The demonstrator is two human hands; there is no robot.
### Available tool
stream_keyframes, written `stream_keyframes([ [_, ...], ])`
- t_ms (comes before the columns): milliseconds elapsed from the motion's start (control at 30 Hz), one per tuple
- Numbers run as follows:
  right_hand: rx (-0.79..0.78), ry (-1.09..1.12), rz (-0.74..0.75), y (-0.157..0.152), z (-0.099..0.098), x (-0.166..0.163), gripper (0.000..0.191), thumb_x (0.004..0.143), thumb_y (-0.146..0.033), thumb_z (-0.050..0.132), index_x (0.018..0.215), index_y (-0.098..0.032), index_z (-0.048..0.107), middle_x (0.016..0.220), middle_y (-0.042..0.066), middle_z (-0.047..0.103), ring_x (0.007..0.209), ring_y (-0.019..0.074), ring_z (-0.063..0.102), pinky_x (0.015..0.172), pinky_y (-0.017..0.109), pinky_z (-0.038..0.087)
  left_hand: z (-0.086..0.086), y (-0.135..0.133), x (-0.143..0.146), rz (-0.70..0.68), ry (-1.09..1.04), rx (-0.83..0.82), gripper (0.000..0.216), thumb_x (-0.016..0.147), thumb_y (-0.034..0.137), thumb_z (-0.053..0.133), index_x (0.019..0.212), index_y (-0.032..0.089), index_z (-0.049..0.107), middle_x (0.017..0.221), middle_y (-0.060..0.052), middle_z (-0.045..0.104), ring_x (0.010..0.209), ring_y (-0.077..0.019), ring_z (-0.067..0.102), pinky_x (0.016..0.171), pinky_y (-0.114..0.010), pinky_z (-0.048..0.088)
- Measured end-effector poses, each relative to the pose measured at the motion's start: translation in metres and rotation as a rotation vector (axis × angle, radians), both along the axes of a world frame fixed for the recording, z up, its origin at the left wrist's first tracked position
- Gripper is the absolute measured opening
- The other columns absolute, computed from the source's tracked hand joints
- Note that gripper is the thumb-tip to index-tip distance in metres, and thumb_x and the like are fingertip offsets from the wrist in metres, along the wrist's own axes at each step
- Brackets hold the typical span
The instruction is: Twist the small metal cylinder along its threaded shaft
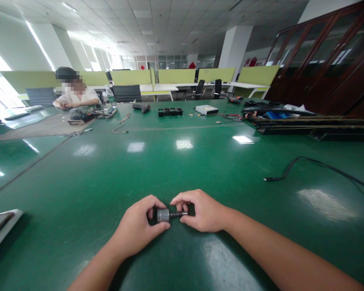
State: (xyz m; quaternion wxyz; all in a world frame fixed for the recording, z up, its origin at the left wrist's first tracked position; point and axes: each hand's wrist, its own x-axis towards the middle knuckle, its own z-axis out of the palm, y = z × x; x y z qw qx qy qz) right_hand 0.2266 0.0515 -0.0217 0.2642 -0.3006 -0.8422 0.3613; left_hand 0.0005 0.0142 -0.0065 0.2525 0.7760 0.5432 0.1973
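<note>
A small metal cylinder with a thin dark shaft (pixel 163 215), which looks like a small motor, lies sideways just above or on the green table in front of me; I cannot tell which. My left hand (pixel 141 218) is closed round the thick grey body, thumb below and fingers above. My right hand (pixel 202 212) is curled at the shaft's end, with its thumb at the tip and its fingers bent behind. The shaft points to the right, and the body's left end is partly hidden by my left hand.
On the green table (pixel 115 161), a black cable (pixel 300 161) lies at right and a white-edged tray (pixel 6 226) at left. Farther back are a black bracket (pixel 170 112), a silver box (pixel 206 109), a power drill (pixel 141 108) and stacked black parts (pixel 291 121). A person (pixel 74 91) sits far left.
</note>
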Motion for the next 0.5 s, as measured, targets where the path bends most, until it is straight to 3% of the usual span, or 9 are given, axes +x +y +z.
stream_keyframes([
  [200, 0.046, -0.054, -0.017, 0.0014, 0.0002, -0.001, 0.02, 0.071, -0.011, 0.067, 0.09, -0.017, 0.068, 0.074, -0.001, 0.061, 0.066, 0.0119, 0.055, 0.064, 0.023, 0.044, 0.004, 0.0003, 0.0018, -0.031, -0.013, 0.003, 0.018, 0.086, 0.038, 0.061, 0.094, 0.023, 0.066, 0.081, 0.0, 0.064, 0.073, -0.0169, 0.056, 0.067, -0.026, 0.041],
  [500, 0.073, -0.066, -0.007, 0.0007, 0.0006, -0.0027, 0.018, 0.071, -0.01, 0.067, 0.087, -0.016, 0.069, 0.073, -0.001, 0.059, 0.065, 0.0114, 0.054, 0.063, 0.022, 0.043, 0.0029, 0.0012, 0.0022, -0.027, 0.016, -0.006, 0.018, 0.079, 0.035, 0.068, 0.093, 0.023, 0.067, 0.08, 0.001, 0.064, 0.073, -0.0173, 0.056, 0.066, -0.026, 0.04],
])
